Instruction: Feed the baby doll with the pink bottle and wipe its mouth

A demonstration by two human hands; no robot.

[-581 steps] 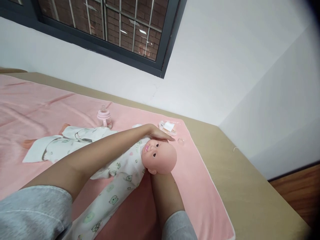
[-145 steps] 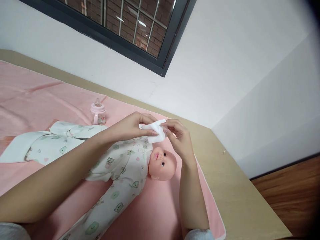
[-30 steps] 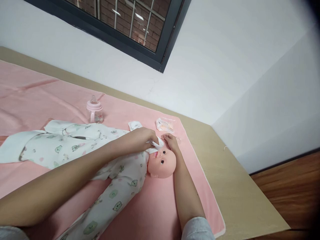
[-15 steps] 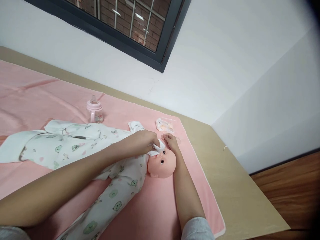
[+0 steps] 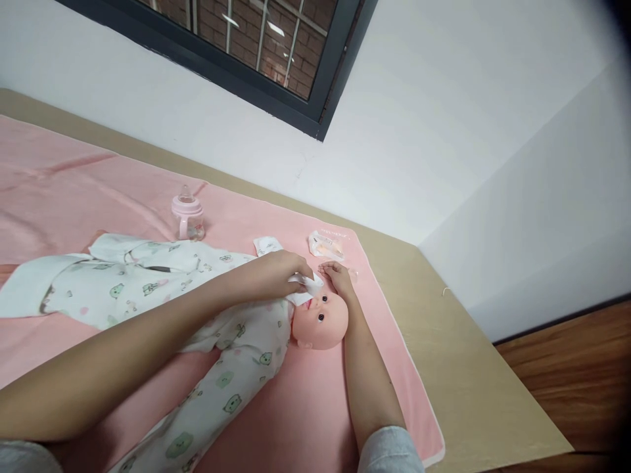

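pinching a folded white cloth (image 5: 310, 284) between thumb and fingers, the left hand (image 5: 279, 272) is at the chin and mouth side of the doll's head (image 5: 323, 322). half a second ago the cloth reached further up over the lips, towards the nose; now it has slid back a little and more of the pink mouth shows at its edge. that small shift suggests the work is at the mouth, with the cloth moving in short strokes, though i cannot tell whether it presses on the face or sits just off it. the right hand (image 5: 338, 276) has not moved: it rests just beyond the head, fingers loosely curled and slack, with nothing seen in it, its forearm lying along the crown. the doll (image 5: 256, 335) lies face up on a pink blanket (image 5: 296, 414) spread over the table (image 5: 473, 368). a small clear packet (image 5: 325, 245) lies just past the right hand, and a pink baby bottle (image 5: 188, 217) stands upright beside the doll's legs, well apart from both hands.
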